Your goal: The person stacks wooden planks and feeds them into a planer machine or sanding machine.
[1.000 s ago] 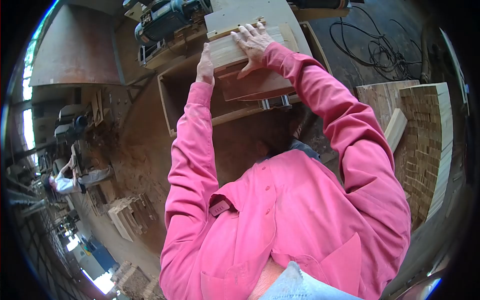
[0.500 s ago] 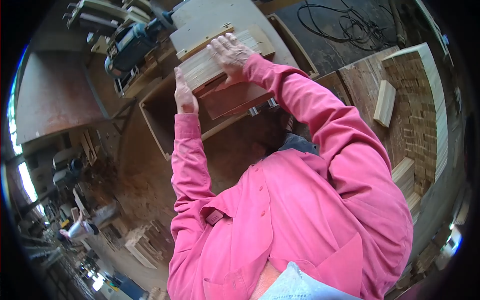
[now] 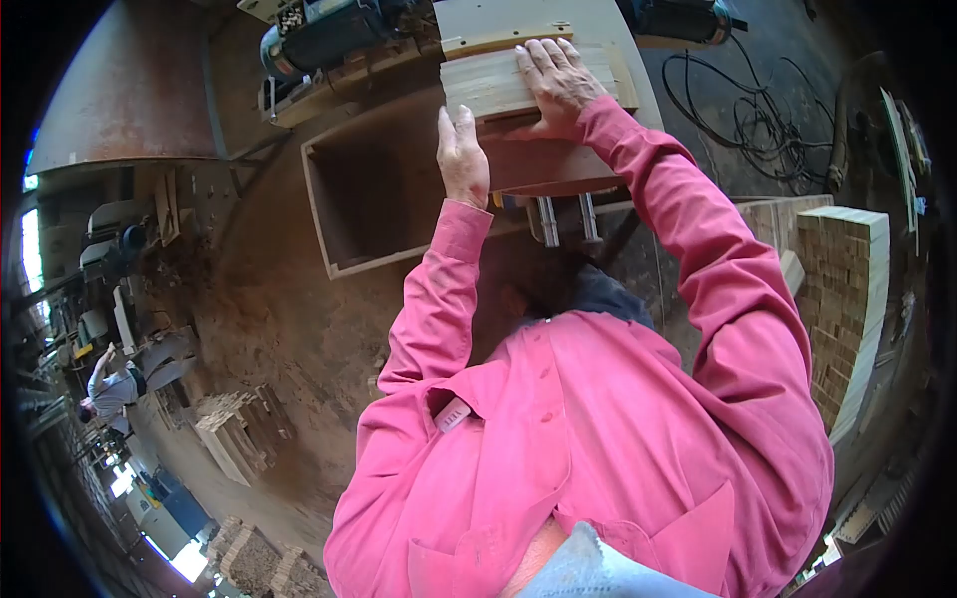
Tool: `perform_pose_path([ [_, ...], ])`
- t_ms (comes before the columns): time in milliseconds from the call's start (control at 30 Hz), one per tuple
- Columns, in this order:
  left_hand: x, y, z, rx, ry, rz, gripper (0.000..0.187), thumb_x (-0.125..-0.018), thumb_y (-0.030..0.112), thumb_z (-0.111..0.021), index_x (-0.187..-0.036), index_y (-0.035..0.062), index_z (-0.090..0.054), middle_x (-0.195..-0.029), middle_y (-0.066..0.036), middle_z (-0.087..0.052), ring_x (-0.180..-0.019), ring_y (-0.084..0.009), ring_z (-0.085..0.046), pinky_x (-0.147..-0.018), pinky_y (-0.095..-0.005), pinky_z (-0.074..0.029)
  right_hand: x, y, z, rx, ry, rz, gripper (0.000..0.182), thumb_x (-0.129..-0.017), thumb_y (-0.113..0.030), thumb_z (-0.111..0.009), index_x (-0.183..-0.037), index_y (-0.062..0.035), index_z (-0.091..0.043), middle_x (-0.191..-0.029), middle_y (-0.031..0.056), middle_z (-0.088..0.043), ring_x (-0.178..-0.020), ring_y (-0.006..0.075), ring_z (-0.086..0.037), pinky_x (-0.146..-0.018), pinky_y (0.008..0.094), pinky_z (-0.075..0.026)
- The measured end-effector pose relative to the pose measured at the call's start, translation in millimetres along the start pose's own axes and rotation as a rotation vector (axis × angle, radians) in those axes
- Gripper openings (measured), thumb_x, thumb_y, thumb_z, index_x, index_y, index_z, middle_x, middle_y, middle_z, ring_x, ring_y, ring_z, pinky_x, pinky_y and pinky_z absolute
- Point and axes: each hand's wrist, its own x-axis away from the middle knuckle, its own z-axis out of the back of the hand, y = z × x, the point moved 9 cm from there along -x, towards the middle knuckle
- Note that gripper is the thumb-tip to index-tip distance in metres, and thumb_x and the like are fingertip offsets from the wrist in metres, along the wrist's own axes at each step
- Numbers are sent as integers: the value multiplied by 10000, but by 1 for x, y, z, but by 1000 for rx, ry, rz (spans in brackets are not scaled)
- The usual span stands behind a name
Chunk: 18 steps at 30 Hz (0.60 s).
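My right hand (image 3: 560, 88) lies flat on a row of pale wood strips (image 3: 488, 82), its fingers stretched across them and the thumb toward the near edge. My left hand (image 3: 464, 159) is upright at the left near corner of the strips, fingers straight, palm turned toward their ends. The strips lie side by side against a wooden fence (image 3: 508, 40) on a pale machine table (image 3: 478, 14). A reddish-brown board (image 3: 558, 167) shows in front of them, nearer to me, above two metal rods (image 3: 547, 221).
An open wooden box (image 3: 321, 214) stands below the table on the left. Blue motors (image 3: 329, 40) sit beyond it. Cables (image 3: 758, 130) coil on the floor to the right, near a tall stack of wood blocks (image 3: 847, 299). Another person (image 3: 112, 387) is far off at the left.
The view has turned and shifted, so the table and strips appear farther right and higher. My left hand now stands a little nearer to me, by the strips' near corner; the right hand remains on them.
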Motion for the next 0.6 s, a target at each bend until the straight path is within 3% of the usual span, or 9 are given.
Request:
perform_pose_path([
  [100,-18,3,-1,-179,57,-39,821,-1108,474,-502,-1624,-104,-230,-1640,-310,-379,-1554,-362,-347,-1255,-373,-281,-22,15,-4,-17,45,4,1290,-674,-842,-755,-1470,128,-460,-1456,308,-517,-1384,443,-475,-1217,558,-318],
  [133,-24,7,-2,-167,-14,-24,826,-1117,464,-492,-1640,-96,-184,-1688,-291,-296,-1573,-342,-313,-1269,-371,-252,-30,22,-10,0,23,11,1288,-678,-839,-754,-1475,129,-455,-1454,311,-516,-1386,449,-474,-1219,565,-314],
  [300,-29,28,20,-76,95,-44,794,-1116,452,-509,-1639,-78,-233,-1716,-214,-275,-1594,-285,-254,-1297,-373,-193,-77,59,-34,-3,-55,-12,1294,-681,-803,-789,-1498,131,-422,-1488,337,-486,-1432,472,-442,-1246,564,-284],
  [367,-26,-22,58,-76,230,31,772,-1103,438,-553,-1630,-58,-285,-1712,-192,-293,-1578,-276,-293,-1286,-375,-242,-99,78,-46,-39,-24,-21,1305,-685,-818,-774,-1506,130,-411,-1487,342,-487,-1424,477,-448,-1243,568,-290],
  [467,19,-51,77,-231,268,190,721,-1104,335,-578,-1629,-60,-280,-1647,-227,-404,-1536,-302,-380,-1261,-396,-298,-135,109,-70,-52,-33,-49,1322,-689,-800,-781,-1527,140,-382,-1520,356,-459,-1461,501,-418,-1259,594,-254],
  [500,38,-93,94,-137,265,252,747,-1090,296,-616,-1639,-51,-246,-1656,-304,-342,-1541,-321,-375,-1247,-390,-312,-149,121,-86,-64,-59,-67,1327,-690,-800,-780,-1532,143,-376,-1548,361,-440,-1476,518,-398,-1261,607,-245],
  [600,121,-161,138,-350,282,372,728,-1068,312,-643,-1612,-58,-330,-1674,-273,-340,-1559,-336,-346,-1270,-413,-271,-189,151,-105,-77,-118,-60,1366,-693,-826,-766,-1558,139,-335,-1575,361,-417,-1494,509,-385,-1273,575,-245],
])
